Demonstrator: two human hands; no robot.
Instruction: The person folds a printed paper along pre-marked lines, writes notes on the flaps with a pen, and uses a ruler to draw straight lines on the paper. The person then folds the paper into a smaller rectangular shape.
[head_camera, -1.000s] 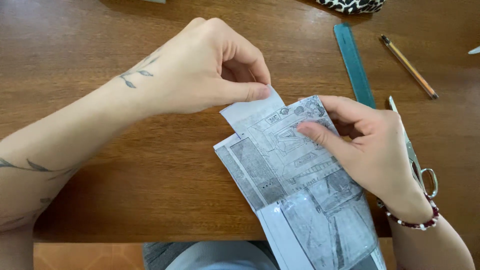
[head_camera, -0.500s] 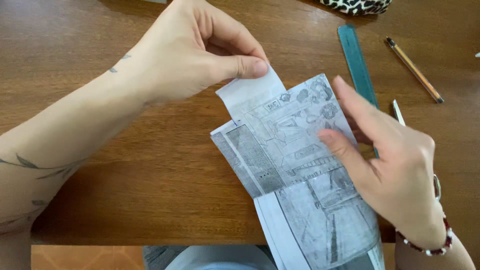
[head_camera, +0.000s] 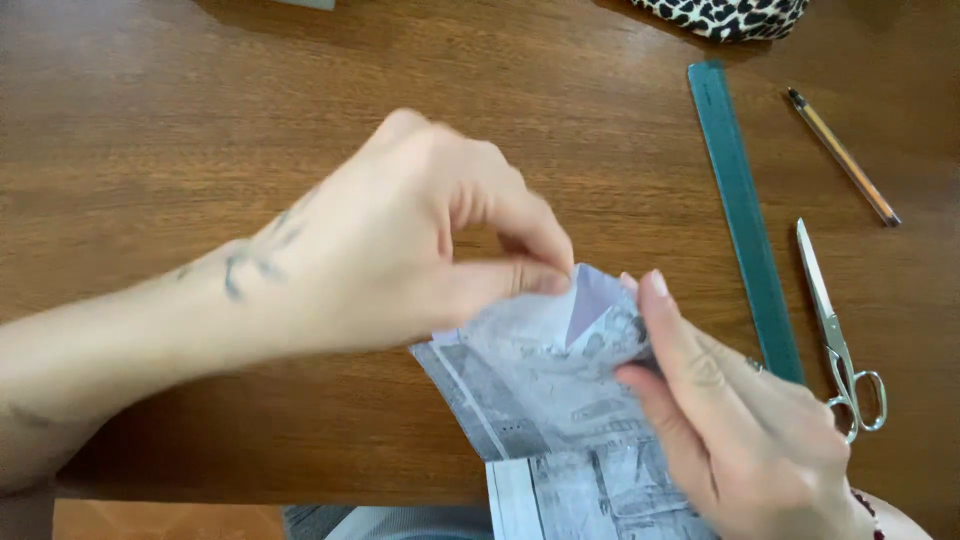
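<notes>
Two hands work a folded sheet of grey-printed newspaper (head_camera: 545, 385), creased and blurred, its lower end hanging past the near edge of a brown wooden table (head_camera: 200, 120). Left hand (head_camera: 400, 250) pinches the paper's upturned top corner between thumb and forefinger; right hand (head_camera: 740, 430) clasps its right edge. Right of the newspaper lie a teal ruler (head_camera: 745, 215), steel scissors (head_camera: 835, 330) and a pencil (head_camera: 842, 156).

The newspaper (head_camera: 560, 400) is grey and white, printed with dark blocks of print and pictures, and lies on a warm brown wooden table (head_camera: 200, 130). The ruler (head_camera: 745, 215) is teal, the scissors (head_camera: 835, 335) silvery, the pencil (head_camera: 842, 156) tan with a dark tip. A pouch (head_camera: 720, 15) at the far edge shows leopard spots, black on cream.
</notes>
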